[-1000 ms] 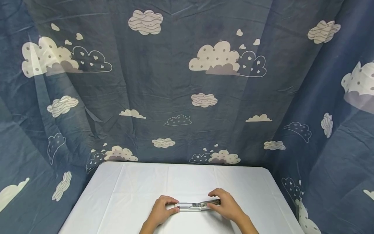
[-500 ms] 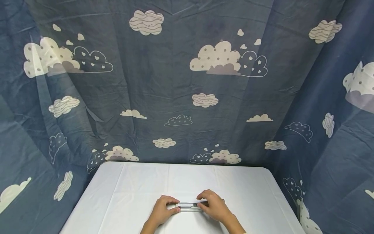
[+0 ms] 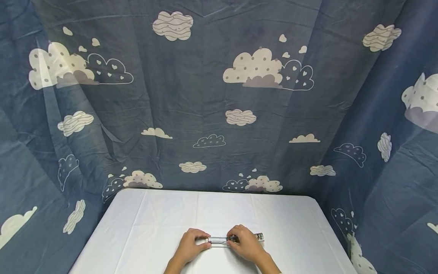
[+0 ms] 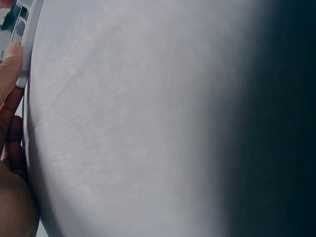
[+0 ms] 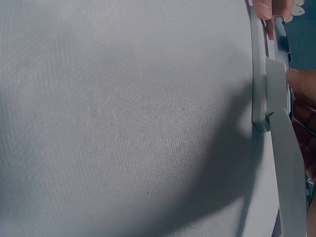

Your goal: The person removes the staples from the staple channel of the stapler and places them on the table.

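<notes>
A slim white and grey stapler (image 3: 219,240) lies lengthwise on the white table, its lid (image 3: 260,236) folded back to the right. My left hand (image 3: 189,245) grips the left end between thumb and fingers. In the left wrist view, the left thumb (image 4: 12,52) rests against the stapler's white edge (image 4: 30,29). Around the middle, my right hand (image 3: 245,244) pinches the stapler with curled fingers and covers part of it. The right wrist view shows the pale base (image 5: 258,89) and the lid (image 5: 289,173) reaching past the base's end, with a fingertip at the side bracket (image 5: 276,84).
The white-covered table (image 3: 164,213) has rounded far corners. Behind it and along both sides hangs a dark blue curtain (image 3: 205,95) with a cloud print.
My right hand has slid left along the stapler from the folded-back lid to the middle, and its fingers have closed in. The lid's end shows again behind it. The left hand stays put.
</notes>
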`<state>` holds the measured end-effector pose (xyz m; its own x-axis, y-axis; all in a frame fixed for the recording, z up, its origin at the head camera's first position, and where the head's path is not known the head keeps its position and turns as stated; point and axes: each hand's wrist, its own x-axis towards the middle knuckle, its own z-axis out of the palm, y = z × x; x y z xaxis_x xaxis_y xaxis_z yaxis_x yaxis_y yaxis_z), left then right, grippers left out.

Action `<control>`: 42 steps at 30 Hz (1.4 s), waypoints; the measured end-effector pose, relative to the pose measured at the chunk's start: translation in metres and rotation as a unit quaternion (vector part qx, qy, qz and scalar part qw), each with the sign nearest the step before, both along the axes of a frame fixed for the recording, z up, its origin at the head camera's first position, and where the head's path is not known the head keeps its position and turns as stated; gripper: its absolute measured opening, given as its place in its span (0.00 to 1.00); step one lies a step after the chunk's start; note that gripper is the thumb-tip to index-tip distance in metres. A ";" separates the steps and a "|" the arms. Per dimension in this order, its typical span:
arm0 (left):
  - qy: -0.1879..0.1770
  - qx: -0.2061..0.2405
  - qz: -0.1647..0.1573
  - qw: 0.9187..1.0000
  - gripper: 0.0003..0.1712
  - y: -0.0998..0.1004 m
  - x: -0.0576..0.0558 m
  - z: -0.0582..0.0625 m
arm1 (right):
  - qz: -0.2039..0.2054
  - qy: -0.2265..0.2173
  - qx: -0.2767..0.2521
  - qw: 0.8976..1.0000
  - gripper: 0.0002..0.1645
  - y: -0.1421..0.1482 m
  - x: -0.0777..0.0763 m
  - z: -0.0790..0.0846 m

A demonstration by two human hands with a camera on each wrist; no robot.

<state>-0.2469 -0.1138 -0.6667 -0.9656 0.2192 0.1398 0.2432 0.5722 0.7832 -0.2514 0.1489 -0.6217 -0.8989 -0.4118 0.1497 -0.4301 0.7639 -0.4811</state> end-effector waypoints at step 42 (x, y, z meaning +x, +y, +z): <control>-0.011 0.013 0.003 1.000 0.16 0.000 -0.001 -0.002 | -0.068 0.037 -0.038 0.996 0.05 -0.015 0.013 -0.015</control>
